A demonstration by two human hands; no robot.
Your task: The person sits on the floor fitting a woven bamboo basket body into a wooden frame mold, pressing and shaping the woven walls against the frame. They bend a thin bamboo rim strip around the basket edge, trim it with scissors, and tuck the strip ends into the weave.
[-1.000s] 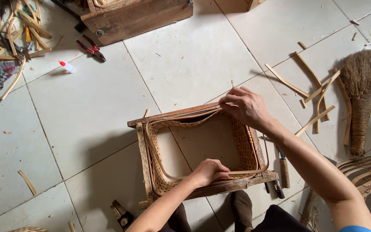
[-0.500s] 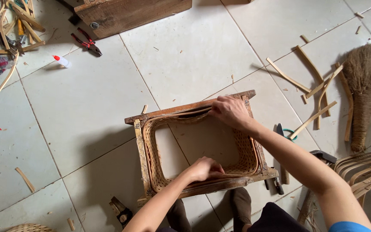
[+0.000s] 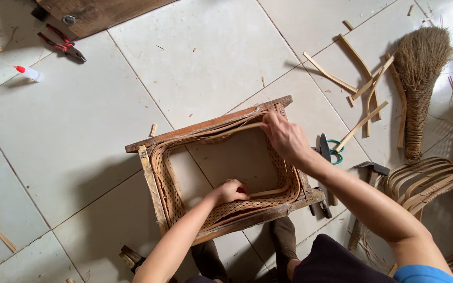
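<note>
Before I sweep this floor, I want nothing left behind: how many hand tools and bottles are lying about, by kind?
Red-handled pliers: 1
Green-handled scissors: 1
Dark-headed metal hammer: 1
Straw hand broom: 1
Small white squeeze bottle with red cap: 1
Total: 5
Both hands rest on the woven cane wooden frame, not on any tool.

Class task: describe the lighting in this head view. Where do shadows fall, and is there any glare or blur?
Head view: daylight, sharp overall; frame casts a shadow leftward across the tiles; glare whitens the floor at top right beside the broom; right hand slightly soft, left hand crisp.
</note>
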